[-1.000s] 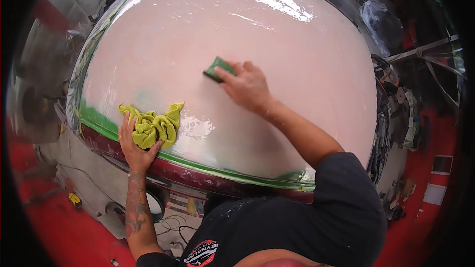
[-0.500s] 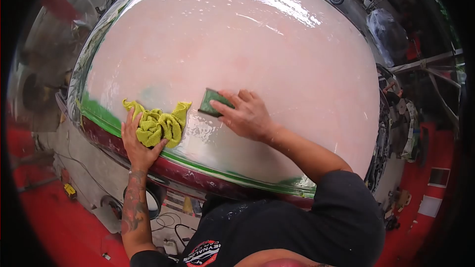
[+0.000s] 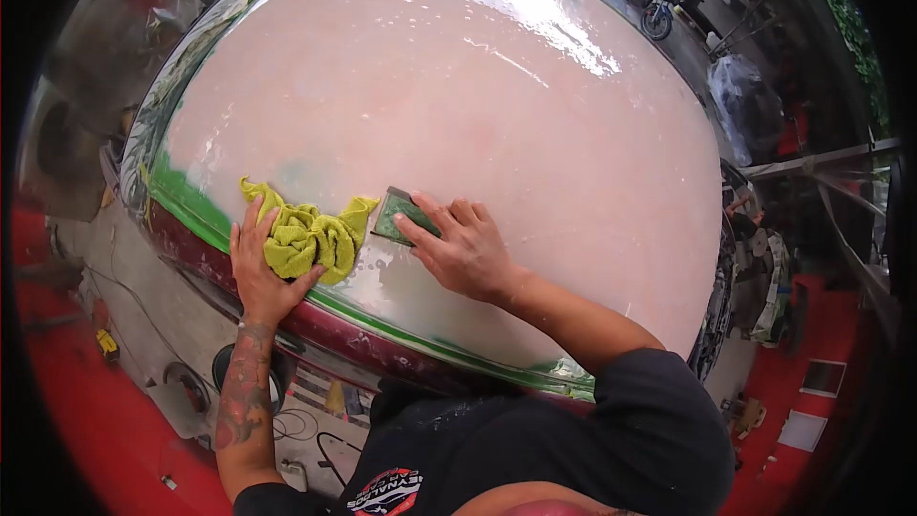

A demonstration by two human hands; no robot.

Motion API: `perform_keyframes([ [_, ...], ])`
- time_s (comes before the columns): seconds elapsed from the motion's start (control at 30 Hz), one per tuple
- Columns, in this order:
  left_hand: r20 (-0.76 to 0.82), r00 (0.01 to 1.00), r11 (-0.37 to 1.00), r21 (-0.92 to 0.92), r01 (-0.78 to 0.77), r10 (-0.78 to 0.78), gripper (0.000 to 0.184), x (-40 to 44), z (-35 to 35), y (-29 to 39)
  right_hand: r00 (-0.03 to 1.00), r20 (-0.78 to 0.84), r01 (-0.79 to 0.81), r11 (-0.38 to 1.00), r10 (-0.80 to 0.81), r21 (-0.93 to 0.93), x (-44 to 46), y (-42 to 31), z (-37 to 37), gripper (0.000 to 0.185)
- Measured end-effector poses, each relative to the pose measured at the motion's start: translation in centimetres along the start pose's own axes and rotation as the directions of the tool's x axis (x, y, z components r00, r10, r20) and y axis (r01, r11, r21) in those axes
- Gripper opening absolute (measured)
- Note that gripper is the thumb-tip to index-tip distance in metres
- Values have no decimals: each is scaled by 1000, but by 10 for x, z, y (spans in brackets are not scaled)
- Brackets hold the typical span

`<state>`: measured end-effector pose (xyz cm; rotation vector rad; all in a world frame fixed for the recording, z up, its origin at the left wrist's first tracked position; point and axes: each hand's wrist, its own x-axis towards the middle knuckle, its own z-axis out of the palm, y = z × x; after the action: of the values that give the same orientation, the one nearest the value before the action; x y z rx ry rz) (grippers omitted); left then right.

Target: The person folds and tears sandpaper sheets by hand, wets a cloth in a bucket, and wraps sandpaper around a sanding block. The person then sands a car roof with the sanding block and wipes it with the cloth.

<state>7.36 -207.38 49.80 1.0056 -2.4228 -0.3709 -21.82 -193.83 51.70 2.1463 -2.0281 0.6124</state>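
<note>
Gripping a flat green rectangular block, my right hand holds it on the wet pale-pink panel, toward the near edge; my left hand cups a crumpled yellow-green cloth. Below, a dark round bucket shows something pale inside.

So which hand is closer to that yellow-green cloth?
Left. The left hand touches the crumpled cloth with thumb and fingers spread. The right hand is off to the cloth's right, holding a green block on the pale panel.
</note>
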Motion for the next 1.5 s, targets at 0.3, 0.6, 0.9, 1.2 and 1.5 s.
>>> perform_keyframes([
  [0.3, 1, 1000, 1000, -19, 14, -14, 96, -1, 0, -2, 895, -57, -432, 825, 443, -364, 117, 223, 17, 37],
  [0.6, 9, 1000, 1000, -10, -23, 23, 91, 4, 0, 1, 999, 34, 15, 999, -16, 38, -46, 8, -23, 52],
  [0.9, 0, 996, 994, -57, -90, 90, 93, -1, 7, -8, 785, -70, -601, 730, 615, -324, 61, 221, -11, 37],
  [1.2, -59, 996, 991, -114, -68, 62, 88, 0, 12, -4, -226, -371, -908, -333, 901, -256, -316, 315, -166, 47],
  [1.5, -61, 996, 995, -72, -62, 58, 89, -4, 13, -7, 418, -150, -879, 358, 896, -315, 12, 259, -29, 41],
])
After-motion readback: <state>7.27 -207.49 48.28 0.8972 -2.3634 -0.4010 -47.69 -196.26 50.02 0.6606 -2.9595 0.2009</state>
